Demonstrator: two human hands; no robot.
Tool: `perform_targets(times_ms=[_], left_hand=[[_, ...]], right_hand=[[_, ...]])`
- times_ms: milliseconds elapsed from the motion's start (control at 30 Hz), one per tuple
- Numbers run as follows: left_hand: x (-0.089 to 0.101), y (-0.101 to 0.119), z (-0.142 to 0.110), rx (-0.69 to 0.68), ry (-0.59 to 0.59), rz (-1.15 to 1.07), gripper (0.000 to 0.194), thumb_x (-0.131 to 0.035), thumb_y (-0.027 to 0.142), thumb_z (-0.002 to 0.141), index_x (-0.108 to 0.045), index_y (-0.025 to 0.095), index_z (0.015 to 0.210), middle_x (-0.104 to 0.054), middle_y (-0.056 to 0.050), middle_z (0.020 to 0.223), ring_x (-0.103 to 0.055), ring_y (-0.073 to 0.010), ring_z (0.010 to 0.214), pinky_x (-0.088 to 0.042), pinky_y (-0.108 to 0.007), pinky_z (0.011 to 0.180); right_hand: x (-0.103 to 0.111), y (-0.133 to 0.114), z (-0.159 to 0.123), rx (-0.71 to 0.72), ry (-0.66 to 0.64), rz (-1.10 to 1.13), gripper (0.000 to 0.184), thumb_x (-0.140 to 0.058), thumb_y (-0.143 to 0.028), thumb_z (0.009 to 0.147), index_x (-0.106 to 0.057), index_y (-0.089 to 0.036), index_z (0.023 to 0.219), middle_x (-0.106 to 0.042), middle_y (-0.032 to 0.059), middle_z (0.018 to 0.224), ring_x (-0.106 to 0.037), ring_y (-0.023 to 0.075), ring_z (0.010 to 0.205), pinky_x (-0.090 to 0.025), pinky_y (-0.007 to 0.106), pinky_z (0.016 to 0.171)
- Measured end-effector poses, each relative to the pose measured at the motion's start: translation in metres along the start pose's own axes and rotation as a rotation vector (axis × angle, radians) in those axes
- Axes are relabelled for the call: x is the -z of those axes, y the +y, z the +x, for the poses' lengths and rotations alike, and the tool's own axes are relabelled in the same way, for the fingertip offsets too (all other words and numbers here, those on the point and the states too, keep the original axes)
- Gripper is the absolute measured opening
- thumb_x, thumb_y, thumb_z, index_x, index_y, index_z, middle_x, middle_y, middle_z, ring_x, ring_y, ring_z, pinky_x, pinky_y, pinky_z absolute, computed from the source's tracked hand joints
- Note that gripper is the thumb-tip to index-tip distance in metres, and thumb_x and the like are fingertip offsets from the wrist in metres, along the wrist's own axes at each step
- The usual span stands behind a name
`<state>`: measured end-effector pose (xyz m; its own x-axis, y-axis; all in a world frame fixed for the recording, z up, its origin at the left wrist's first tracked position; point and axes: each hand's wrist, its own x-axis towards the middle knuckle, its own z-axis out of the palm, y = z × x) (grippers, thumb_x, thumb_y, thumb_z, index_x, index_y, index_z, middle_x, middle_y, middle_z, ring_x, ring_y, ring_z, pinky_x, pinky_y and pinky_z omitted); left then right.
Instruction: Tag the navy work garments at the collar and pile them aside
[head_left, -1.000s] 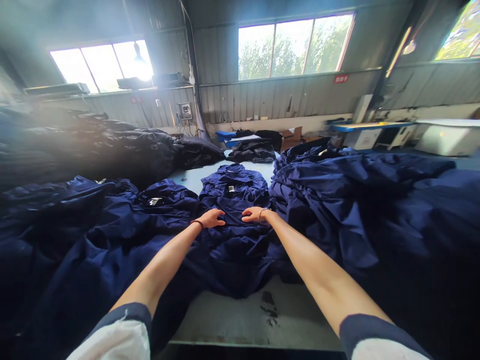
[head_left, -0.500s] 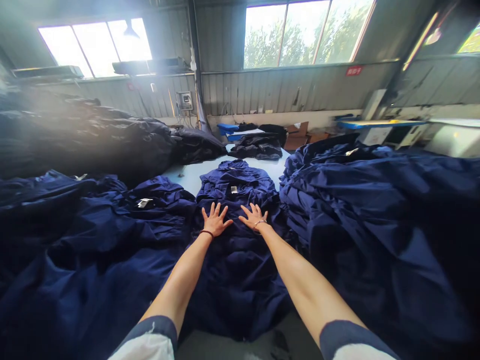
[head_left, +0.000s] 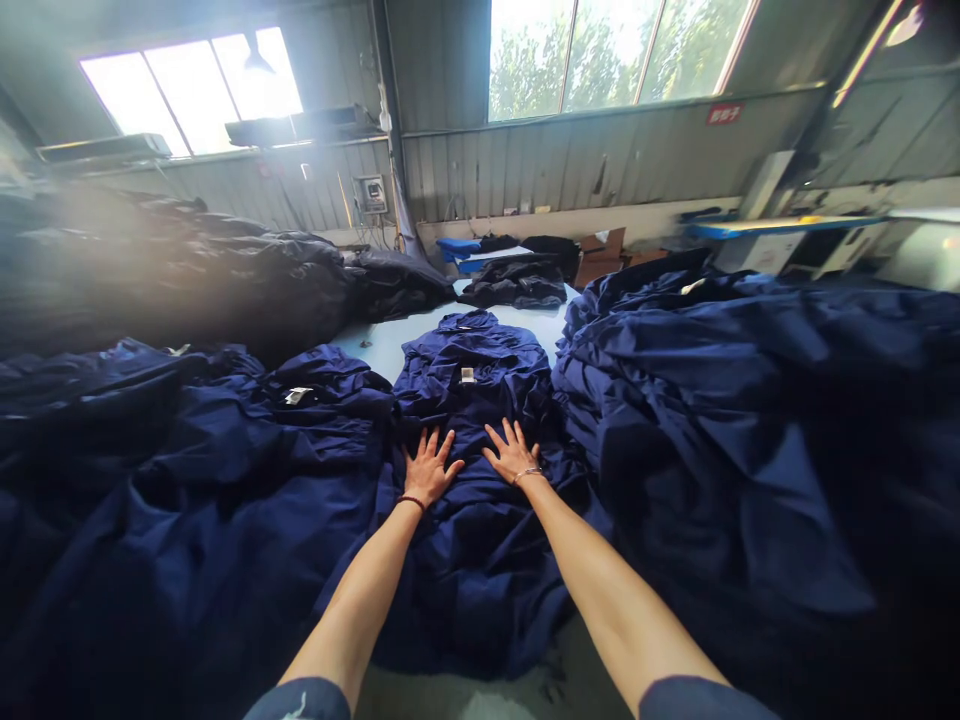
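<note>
Garment of dark navy cloth (head_left: 472,570) lies creased and roughly flattened on a pale blue table (head_left: 379,352), directly in front of the person, with its collar end pointing away and a small white label (head_left: 468,375) just below the collar. The left hand (head_left: 429,470) and right hand (head_left: 514,452) rest palm down on its middle, side by side but not touching each other, with the fingers spread wide and pinching nothing. A thin dark bracelet (head_left: 410,503) circles the left wrist, and a thin metal bangle (head_left: 528,473) circles the right. A rumpled navy heap (head_left: 187,470) with a white tag (head_left: 297,396) presses up against the garment on the left, and a larger navy heap (head_left: 712,430) lies just beside it on the right. Beyond them, a big black pile (head_left: 225,285) fills the far left, and a smaller black bundle (head_left: 516,290) lies at the far end of the table. A cardboard box (head_left: 600,257) stands by the corrugated metal wall (head_left: 570,170), beneath a wide window (head_left: 615,60).
</note>
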<state>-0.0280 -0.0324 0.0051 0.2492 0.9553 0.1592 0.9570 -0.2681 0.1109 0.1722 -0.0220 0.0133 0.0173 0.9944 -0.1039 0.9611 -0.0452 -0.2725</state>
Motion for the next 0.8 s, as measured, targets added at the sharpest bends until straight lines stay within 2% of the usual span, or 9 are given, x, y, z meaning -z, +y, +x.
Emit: perform_targets(times_ms=[233,333,400,467,600,700,800], left_hand=[[0.006,0.01,-0.04,-0.024,-0.058,0.03,0.063,-0.032,0.06,0.091,-0.019,0.038,0.149,-0.023,-0.005,0.157,-0.016,-0.0337,0.143,-0.017,-0.068,0.107],[0.009,0.011,-0.045,-0.036,-0.091,0.016,0.063,-0.03,0.061,0.091,-0.02,0.037,0.149,-0.023,-0.005,0.157,-0.016,-0.0331,0.143,-0.018,-0.066,0.107],[0.012,0.011,-0.042,-0.03,-0.1,-0.002,0.064,-0.029,0.062,0.091,-0.023,0.036,0.149,-0.024,-0.006,0.156,-0.019,-0.0338,0.142,-0.021,-0.065,0.106],[0.016,0.011,-0.034,-0.018,-0.068,-0.014,0.063,-0.03,0.062,0.09,-0.03,0.034,0.147,-0.029,-0.007,0.154,-0.024,-0.0336,0.14,-0.022,-0.062,0.107],[0.026,0.011,-0.002,-0.061,0.083,-0.037,0.052,-0.035,0.054,0.093,-0.045,0.031,0.139,-0.038,-0.006,0.149,-0.033,-0.0276,0.134,-0.028,-0.048,0.109],[0.032,0.011,0.03,-0.125,0.164,-0.073,0.047,-0.037,0.046,0.094,-0.048,0.026,0.135,-0.041,-0.008,0.146,-0.034,-0.0254,0.133,-0.032,-0.042,0.108],[0.033,0.01,0.063,-0.164,0.205,-0.121,0.044,-0.038,0.038,0.095,-0.048,0.02,0.134,-0.043,-0.011,0.143,-0.036,-0.0246,0.132,-0.033,-0.041,0.109]], right_hand=[[-0.007,0.002,-0.046,-0.018,-0.016,0.055,0.059,-0.03,-0.057,0.092,-0.022,-0.042,0.148,0.0,-0.0004,0.16,0.002,0.0278,0.145,-0.016,0.065,0.107],[-0.003,0.001,-0.053,-0.023,-0.04,0.086,0.058,-0.031,-0.057,0.091,-0.026,-0.041,0.147,-0.002,0.0006,0.16,-0.001,0.0287,0.145,-0.016,0.065,0.106],[0.001,0.0,-0.051,-0.024,-0.044,0.092,0.058,-0.034,-0.058,0.089,-0.031,-0.041,0.145,-0.009,0.0016,0.159,-0.007,0.0308,0.144,-0.017,0.064,0.105],[0.005,-0.002,-0.043,-0.039,0.017,0.083,0.054,-0.036,-0.056,0.089,-0.042,-0.038,0.14,-0.022,0.0042,0.155,-0.018,0.0322,0.14,-0.02,0.062,0.104],[0.013,-0.009,-0.019,-0.017,0.287,0.049,0.041,-0.038,-0.042,0.092,-0.063,-0.028,0.12,-0.051,0.0087,0.133,-0.039,0.0283,0.122,-0.027,0.049,0.101],[0.019,-0.017,0.006,0.056,0.401,0.071,0.036,-0.04,-0.035,0.091,-0.065,-0.026,0.116,-0.054,0.0084,0.128,-0.041,0.0259,0.118,-0.031,0.041,0.098],[0.025,-0.027,0.034,0.099,0.429,0.097,0.037,-0.04,-0.031,0.092,-0.061,-0.025,0.121,-0.051,0.0077,0.132,-0.039,0.0241,0.121,-0.03,0.037,0.1]])
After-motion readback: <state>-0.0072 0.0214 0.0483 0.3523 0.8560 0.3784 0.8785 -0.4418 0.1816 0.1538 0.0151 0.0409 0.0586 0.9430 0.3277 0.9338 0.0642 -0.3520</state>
